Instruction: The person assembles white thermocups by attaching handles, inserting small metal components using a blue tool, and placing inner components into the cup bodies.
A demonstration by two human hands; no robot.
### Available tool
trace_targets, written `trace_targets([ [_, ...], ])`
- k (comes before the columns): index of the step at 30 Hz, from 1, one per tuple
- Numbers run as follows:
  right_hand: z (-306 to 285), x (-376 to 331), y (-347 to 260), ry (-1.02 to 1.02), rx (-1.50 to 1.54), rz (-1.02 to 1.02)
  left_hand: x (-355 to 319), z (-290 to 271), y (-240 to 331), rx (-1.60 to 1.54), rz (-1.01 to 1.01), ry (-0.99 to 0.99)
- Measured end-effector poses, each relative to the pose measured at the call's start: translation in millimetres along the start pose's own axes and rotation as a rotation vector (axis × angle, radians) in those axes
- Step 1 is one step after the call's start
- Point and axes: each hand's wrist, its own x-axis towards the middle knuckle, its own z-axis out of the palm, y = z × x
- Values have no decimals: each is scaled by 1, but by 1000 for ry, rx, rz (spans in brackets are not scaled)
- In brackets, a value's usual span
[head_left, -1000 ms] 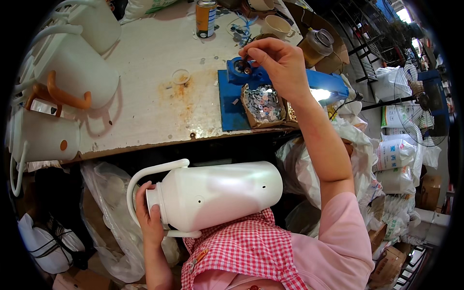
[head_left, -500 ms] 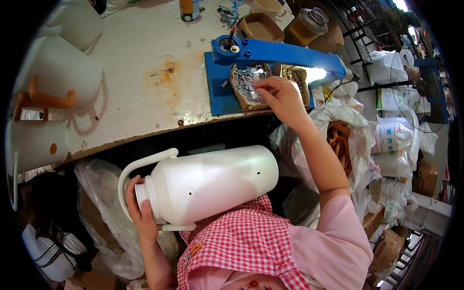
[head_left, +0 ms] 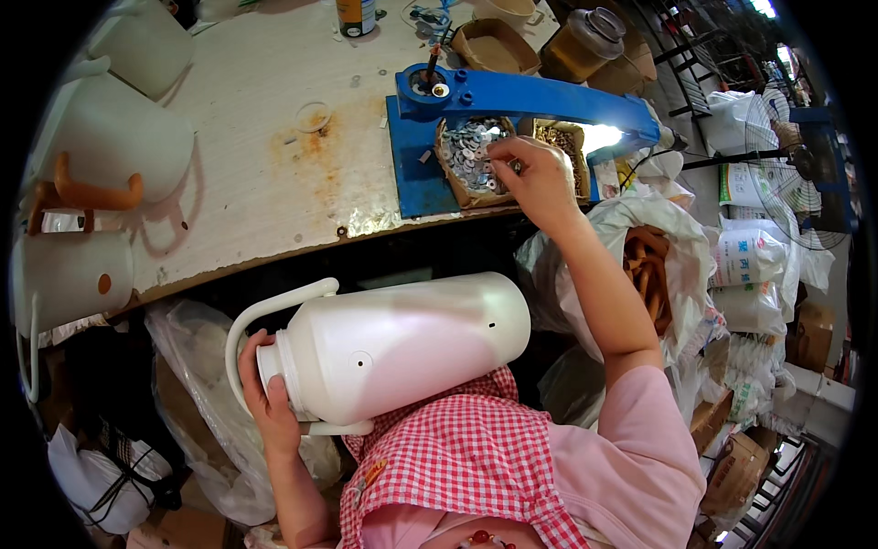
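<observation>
White jug shell (head_left: 402, 352) lies w/ long axis left-right on lap, left hand (head_left: 265, 403) clamped round neck; right hand (head_left: 540, 174) pinches washers (head_left: 471, 156) in box at bench's front edge.

Jug (head_left: 393, 352) lies sideways on the lap, below the surface (head_left: 265, 174) edge, left hand (head_left: 265, 403) at its neck (right hand (head_left: 535, 174) is in the washer box (head_left: 471, 160) on the press (head_left: 512, 96)).

Smooth white plastic jug (head_left: 393, 352); shiny metal washers (head_left: 471, 156) in a cardboard box (head_left: 450, 178); worn, rust-stained bench (head_left: 274, 156); blue-painted metal press (head_left: 512, 91).
</observation>
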Motion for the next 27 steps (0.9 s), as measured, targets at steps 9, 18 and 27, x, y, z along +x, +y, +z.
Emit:
trace_targets([
  [9,-34,51,-76,338,256,-295,3,0,2,-20,4,-22],
  [18,-20,107,-85,513,-95,-737,3,0,3,-32,11,-18],
  [27,-22,109,-84,518,-246,-797,3,-1,12,-48,-20,-11],
])
